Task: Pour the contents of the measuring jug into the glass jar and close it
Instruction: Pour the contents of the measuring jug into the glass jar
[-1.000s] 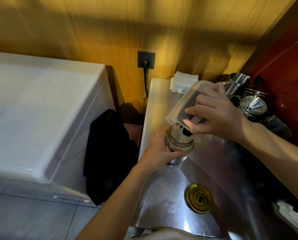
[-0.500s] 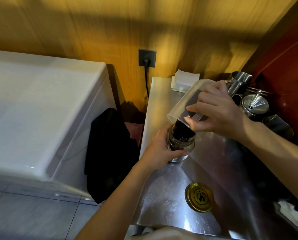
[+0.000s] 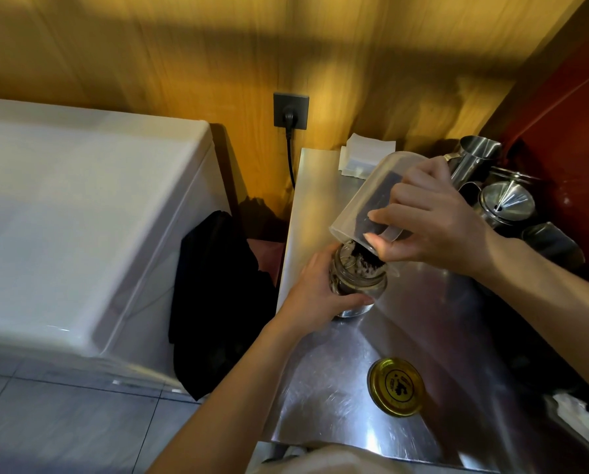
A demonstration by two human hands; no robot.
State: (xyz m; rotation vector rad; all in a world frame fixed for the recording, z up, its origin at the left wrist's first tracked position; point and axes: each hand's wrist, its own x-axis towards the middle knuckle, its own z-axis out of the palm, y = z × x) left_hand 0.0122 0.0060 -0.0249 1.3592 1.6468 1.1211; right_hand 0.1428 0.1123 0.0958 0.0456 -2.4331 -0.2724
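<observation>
Steel counter (image 3: 337, 388) against a wood wall. Left hand (image 3: 315, 292) wraps the glass jar (image 3: 359, 280) near the left edge; slick and breakable, so hold its body. Right hand (image 3: 433, 220) grips the light plastic jug (image 3: 365, 200), tipped over the jar's mouth. Lid (image 3: 396, 386) waits near the front edge.

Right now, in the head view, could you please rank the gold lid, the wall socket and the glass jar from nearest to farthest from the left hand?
1. Glass jar: gripped by the left hand.
2. Gold lid: on the counter, nearer the person.
3. Wall socket: up on the wooden wall.

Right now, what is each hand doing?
Left hand: closed around the clear glass jar on the steel counter.
Right hand: closed on the tilted translucent plastic measuring jug.
</observation>
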